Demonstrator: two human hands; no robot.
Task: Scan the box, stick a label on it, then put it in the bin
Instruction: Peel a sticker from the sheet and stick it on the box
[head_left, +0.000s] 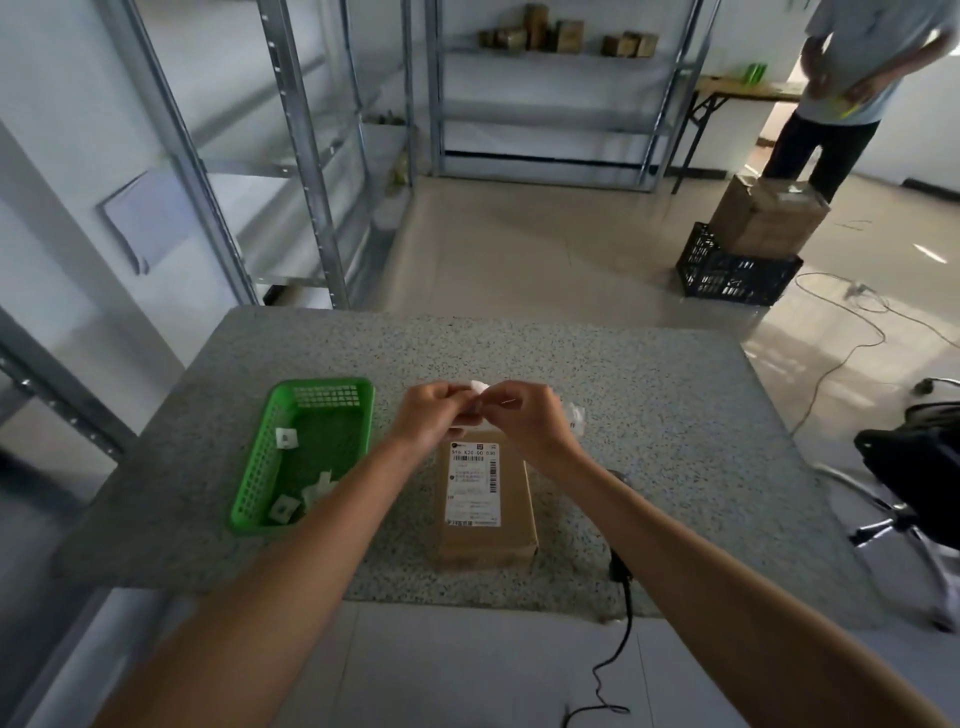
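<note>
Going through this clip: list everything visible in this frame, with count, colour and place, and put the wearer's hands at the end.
table: one, grey speckled, centre of view.
cardboard box: one, brown, on the table under the hands, white shipping label on top.
green basket: one, left on the table, holding a few white paper scraps.
white paper piece: one, on the table right of the hands.
scanner: one, black, corded, near table edge, partly hidden by the right arm.
black crate: one, on the floor far right, brown carton on it.
metal shelving: grey, at the back, small brown boxes on top shelf.
office chair: one, black, right edge.
second person: one, standing top right.
left hand, right hand: together pinching a small white label above the box.
</note>
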